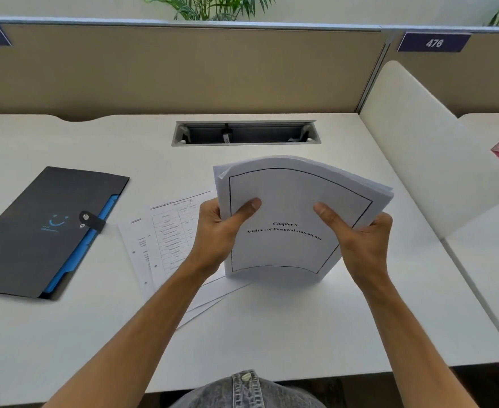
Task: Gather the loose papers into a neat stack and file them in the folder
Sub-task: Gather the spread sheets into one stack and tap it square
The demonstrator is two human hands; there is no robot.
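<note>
White cubicle desk (271, 334); both hands, left hand (215, 231) and right hand (363, 240), grip the upright paper stack (289, 201) by its sides. Loose sheets (165, 237) and the closed folder (36, 231) lie leftward, nearer the left hand.

- The stack of papers (295, 219) stood on its lower edge on the desk (271, 334), between the left hand (218, 231) and right hand (360, 240).
- Loose sheets (165, 240) lay left of the stack, partly under the left forearm.
- The folder (36, 231) lay farther left.
- A cable tray (245, 133) sat behind the stack.
</note>
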